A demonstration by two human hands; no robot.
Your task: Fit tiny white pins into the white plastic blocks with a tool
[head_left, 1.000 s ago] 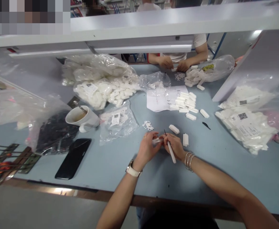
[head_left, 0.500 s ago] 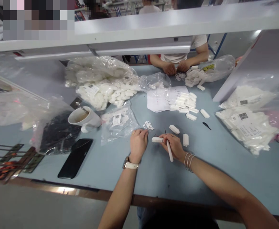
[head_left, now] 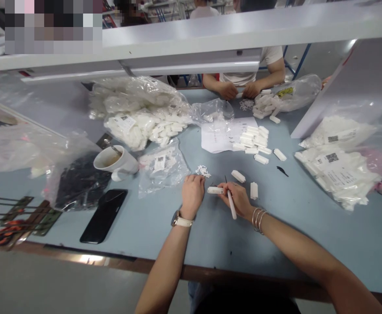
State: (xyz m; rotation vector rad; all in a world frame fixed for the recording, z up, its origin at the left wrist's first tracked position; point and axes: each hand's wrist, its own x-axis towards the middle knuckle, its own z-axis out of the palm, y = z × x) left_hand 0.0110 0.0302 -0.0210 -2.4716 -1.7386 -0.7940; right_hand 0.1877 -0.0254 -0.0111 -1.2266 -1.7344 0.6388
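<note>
Right hand [head_left: 240,198]: closed on our pick [head_left: 233,210], fingertips touching the white piece [head_left: 215,190] on the table [head_left: 210,235].
Left hand [head_left: 192,192]: knuckles up just beside the piece, fingers curled; we cannot tell whether it pinches anything.
Rows of pieces [head_left: 253,139]: stacked beyond.
Bags [head_left: 335,174]: full.

Counter [head_left: 165,226]: pale blue top, brown front edge on the near side of both wrists. Overhead shelf [head_left: 210,30]: grey-white, spans the full width, well beyond the left hand [head_left: 192,192] and right hand [head_left: 240,198]. Lamp housing [head_left: 191,65] fixed under it. White slanted panel [head_left: 348,87] far right of the right hand. Grey floor [head_left: 47,288] down-left of the left hand. Blue frame tubing [head_left: 300,61] behind the shelf. Light glare [head_left: 86,260] on the counter edge
</note>
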